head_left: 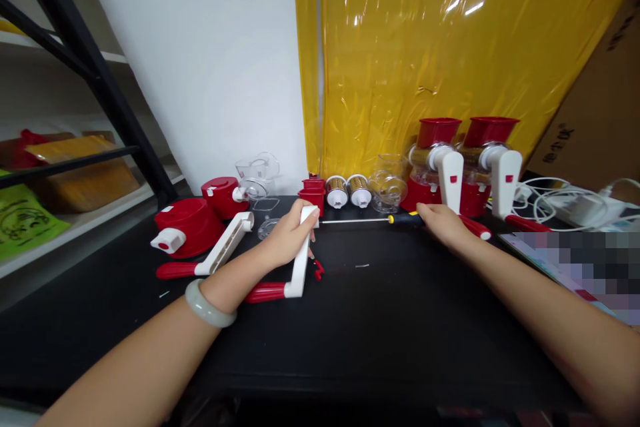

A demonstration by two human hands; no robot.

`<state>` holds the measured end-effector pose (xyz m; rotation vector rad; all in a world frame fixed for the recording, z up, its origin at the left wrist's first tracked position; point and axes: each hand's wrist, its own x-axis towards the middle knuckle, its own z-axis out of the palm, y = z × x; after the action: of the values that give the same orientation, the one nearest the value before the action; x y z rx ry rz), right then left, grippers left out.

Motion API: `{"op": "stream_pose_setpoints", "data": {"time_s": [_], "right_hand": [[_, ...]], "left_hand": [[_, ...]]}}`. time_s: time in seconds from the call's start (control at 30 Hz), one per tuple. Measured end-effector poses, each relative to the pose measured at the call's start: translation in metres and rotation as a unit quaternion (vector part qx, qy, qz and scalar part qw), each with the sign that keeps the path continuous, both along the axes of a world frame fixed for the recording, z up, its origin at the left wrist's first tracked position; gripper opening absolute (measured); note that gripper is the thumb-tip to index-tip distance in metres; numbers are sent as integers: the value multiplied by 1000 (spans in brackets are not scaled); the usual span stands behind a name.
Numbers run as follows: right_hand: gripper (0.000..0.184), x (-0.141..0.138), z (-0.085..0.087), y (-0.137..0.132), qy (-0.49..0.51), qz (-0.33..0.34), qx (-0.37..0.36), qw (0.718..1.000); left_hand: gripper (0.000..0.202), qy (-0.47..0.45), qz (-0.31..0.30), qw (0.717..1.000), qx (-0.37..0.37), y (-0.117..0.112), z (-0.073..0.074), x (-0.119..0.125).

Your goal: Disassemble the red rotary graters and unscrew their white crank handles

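Observation:
My left hand [287, 237] is closed around the top of a white crank arm with a red handle [295, 273] that lies on the black table [380, 320]. My right hand [443, 223] rests closed on the black and yellow handle of a long screwdriver [370, 219], whose thin shaft points left across the table. A small red part [318, 269] lies just right of the crank arm. A pale bangle sits on my left wrist.
A second white crank [220, 253], red base parts [187, 227] and clear cups [257, 173] lie at the left. Two metal drums [347, 190], a clear housing [387, 187] and two assembled red-and-white grinders [465, 167] stand at the back. White cables [565, 203] lie right.

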<state>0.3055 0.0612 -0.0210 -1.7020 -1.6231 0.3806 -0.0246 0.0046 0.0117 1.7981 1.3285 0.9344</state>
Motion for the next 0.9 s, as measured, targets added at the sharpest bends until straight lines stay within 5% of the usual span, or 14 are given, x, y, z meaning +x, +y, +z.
{"op": "stream_pose_setpoints", "data": {"time_s": [0.1, 0.63, 0.9], "right_hand": [[43, -1, 3, -2, 6, -3, -23, 1000], [37, -2, 7, -10, 19, 31, 130, 991], [40, 1, 1, -4, 25, 54, 138, 989]], "left_hand": [[38, -27, -7, 1000, -13, 3, -2, -1], [42, -104, -4, 993, -63, 11, -6, -3], [43, -100, 2, 993, -58, 12, -6, -3]]}}
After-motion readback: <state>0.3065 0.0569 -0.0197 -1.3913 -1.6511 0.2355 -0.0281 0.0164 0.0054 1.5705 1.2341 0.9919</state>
